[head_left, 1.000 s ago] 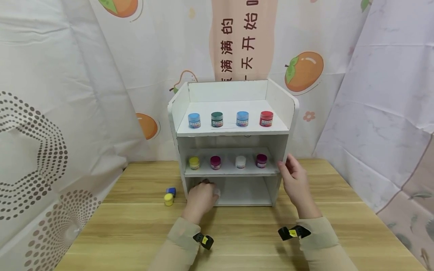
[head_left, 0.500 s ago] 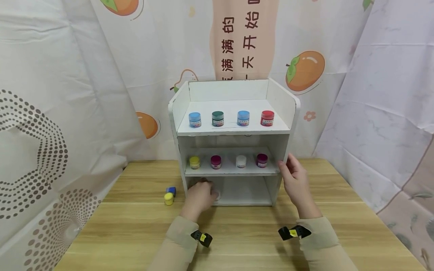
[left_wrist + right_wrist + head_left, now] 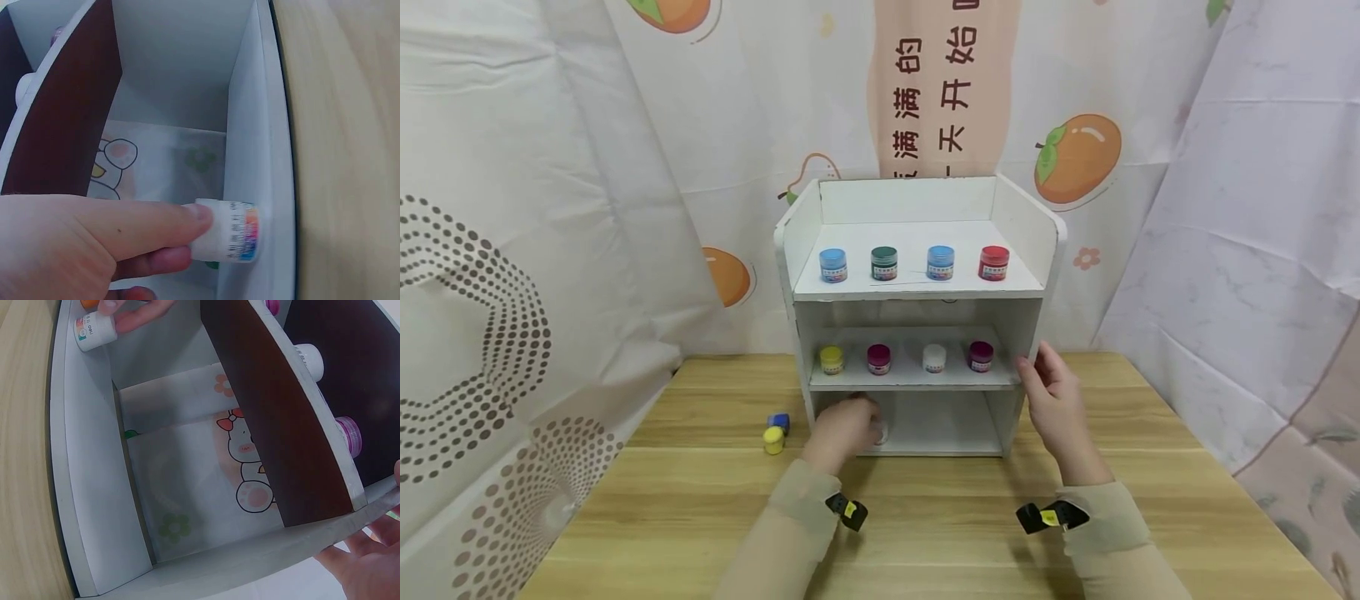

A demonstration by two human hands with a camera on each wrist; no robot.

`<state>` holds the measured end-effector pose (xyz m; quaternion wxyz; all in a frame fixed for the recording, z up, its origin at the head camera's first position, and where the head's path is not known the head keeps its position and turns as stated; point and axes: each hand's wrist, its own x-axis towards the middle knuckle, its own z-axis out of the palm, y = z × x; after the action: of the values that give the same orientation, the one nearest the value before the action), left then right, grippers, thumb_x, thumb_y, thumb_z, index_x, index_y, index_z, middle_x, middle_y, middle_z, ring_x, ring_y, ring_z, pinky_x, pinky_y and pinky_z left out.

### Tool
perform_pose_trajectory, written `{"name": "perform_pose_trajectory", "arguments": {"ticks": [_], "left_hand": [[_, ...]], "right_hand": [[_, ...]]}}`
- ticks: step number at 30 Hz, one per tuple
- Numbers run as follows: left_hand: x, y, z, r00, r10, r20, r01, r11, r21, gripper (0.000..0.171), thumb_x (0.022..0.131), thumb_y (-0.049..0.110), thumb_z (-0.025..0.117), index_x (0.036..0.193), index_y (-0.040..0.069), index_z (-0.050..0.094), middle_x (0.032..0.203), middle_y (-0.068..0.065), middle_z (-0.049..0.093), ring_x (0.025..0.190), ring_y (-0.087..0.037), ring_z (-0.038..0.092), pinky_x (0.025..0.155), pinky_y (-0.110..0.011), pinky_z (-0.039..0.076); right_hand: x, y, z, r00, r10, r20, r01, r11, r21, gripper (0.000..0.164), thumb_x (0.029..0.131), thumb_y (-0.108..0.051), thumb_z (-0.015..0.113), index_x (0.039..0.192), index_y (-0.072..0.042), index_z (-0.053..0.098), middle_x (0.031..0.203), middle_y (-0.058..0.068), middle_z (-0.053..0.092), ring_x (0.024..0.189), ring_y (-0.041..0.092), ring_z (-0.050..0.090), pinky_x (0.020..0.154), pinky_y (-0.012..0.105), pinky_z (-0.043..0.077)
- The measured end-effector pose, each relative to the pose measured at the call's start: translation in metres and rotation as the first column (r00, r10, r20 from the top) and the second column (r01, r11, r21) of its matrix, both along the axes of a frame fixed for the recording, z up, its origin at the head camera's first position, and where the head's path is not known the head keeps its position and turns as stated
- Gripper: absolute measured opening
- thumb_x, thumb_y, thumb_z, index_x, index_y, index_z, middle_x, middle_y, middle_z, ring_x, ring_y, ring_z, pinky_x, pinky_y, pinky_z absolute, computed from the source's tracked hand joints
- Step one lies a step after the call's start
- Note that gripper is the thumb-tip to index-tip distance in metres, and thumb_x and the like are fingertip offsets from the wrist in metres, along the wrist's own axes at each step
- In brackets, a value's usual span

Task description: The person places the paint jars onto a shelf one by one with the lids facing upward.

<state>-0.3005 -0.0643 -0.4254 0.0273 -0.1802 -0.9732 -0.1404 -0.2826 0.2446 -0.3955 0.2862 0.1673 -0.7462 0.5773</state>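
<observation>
My left hand [image 3: 842,427] reaches into the lower left of a white shelf unit [image 3: 906,200]. Between thumb and fingers it pinches the lid of a small white paint jar [image 3: 234,231], whose base is at the bottom shelf board. The hand covers most of this jar in the head view. An orange-topped jar [image 3: 89,303] shows just beyond it, cut off by the frame edge. My right hand [image 3: 1058,404] holds the unit's right side panel, thumb at the front edge and fingers along the outside.
Blue, green and red paint jars [image 3: 993,263] line the top shelf. Yellow, purple and white jars [image 3: 934,358] stand along the middle one. Left of the unit, a yellow jar [image 3: 773,440] and a blue jar [image 3: 779,423] are on the wooden table [image 3: 715,500]. A printed curtain hangs behind.
The left hand has shifted slightly at the bottom shelf, still at the white jar. The right hand stays on the side panel. The view has drifted very slightly.
</observation>
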Motion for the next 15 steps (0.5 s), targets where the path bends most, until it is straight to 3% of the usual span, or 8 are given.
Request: {"name": "perform_pose_trajectory", "arguments": {"ticks": [2, 6, 15], "left_hand": [[-0.0015, 0.0015, 0.0054, 0.999, 0.008, 0.05, -0.007, 0.999, -0.032, 0.014, 0.082, 0.023, 0.07, 0.096, 0.02, 0.072, 0.094, 0.007, 0.066, 0.076, -0.01, 0.057, 0.07, -0.036, 0.051], [-0.0046, 0.0019, 0.0101, 0.995, 0.015, 0.098, -0.008, 0.998, -0.069, 0.016, 0.085, 0.024, 0.07, 0.1, 0.02, 0.07, 0.093, 0.008, 0.065, 0.074, -0.008, 0.055, 0.068, -0.035, 0.05], [-0.0071, 0.0027, 0.011, 0.995, 0.019, 0.098, -0.01, 0.996, -0.085, 0.017, 0.085, 0.025, 0.071, 0.102, 0.019, 0.069, 0.093, 0.008, 0.065, 0.074, -0.009, 0.055, 0.067, -0.034, 0.05]], "right_hand": [[0.0007, -0.0003, 0.0003, 1.0, 0.003, 0.0, -0.003, 1.0, -0.006, 0.039, 0.101, -0.016, 0.05, 0.14, -0.014, 0.047, 0.125, 0.018, 0.056, 0.11, 0.028, 0.052, 0.084, 0.015, 0.045], [0.0013, -0.0008, 0.0008, 1.0, -0.004, 0.003, 0.004, 1.0, 0.0, 0.039, 0.1, -0.018, 0.051, 0.139, -0.015, 0.048, 0.124, 0.017, 0.056, 0.109, 0.026, 0.053, 0.083, 0.015, 0.045], [0.001, 0.0004, 0.0001, 1.0, -0.007, 0.002, 0.007, 1.0, -0.002, 0.039, 0.1, -0.019, 0.052, 0.139, -0.015, 0.048, 0.123, 0.016, 0.057, 0.109, 0.025, 0.053, 0.084, 0.015, 0.045]]}}
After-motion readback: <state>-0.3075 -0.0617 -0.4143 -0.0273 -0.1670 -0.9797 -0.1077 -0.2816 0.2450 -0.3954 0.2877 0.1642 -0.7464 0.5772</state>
